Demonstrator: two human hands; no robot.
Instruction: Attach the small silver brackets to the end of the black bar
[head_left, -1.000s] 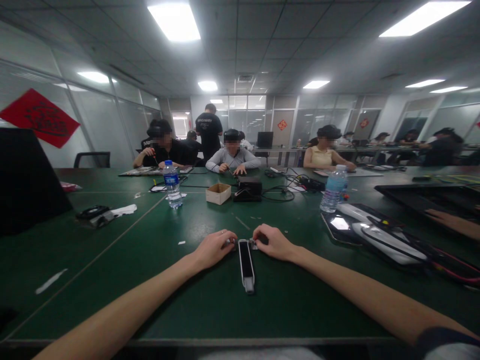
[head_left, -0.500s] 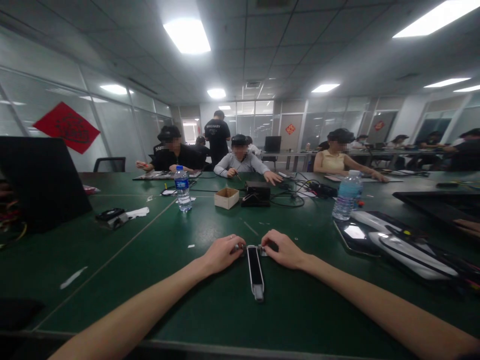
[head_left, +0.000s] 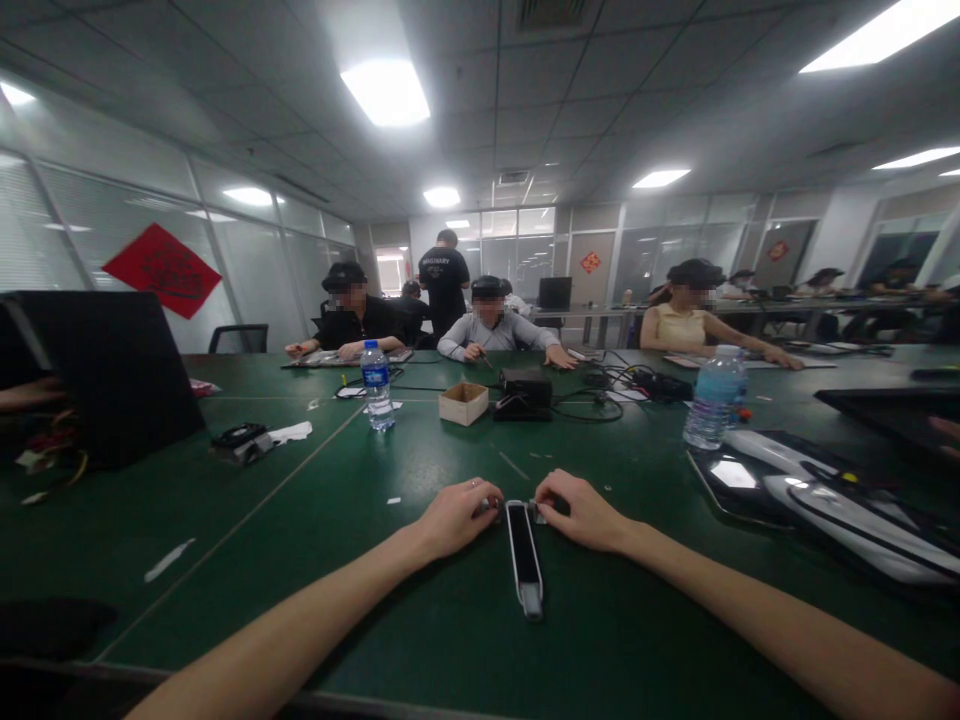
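A long, narrow strip-shaped piece (head_left: 523, 555) with a black face, white edges and a grey end nearest me lies on the green table. My left hand (head_left: 459, 515) is beside its far end on the left, fingers closed in a pinch on a small greyish part mostly hidden by them. On the opposite side, my right hand (head_left: 581, 508) pinches another small, shiny grey part (head_left: 538, 514) between thumb and fingers. Both hands rest low at the tabletop. Whether these small parts are joined to the strip I cannot tell.
Beyond my hands stand an open cardboard box (head_left: 463, 404), a black device (head_left: 523, 392) with cables and a water bottle (head_left: 377, 385). Another bottle (head_left: 714, 395) and a white-and-black casing (head_left: 817, 500) are at right. A black panel (head_left: 112, 375) stands left. Co-workers sit across the table.
My view has shifted slightly, so the scene sits a little lower and further right. Both hands keep their pinches and their places by the strip.
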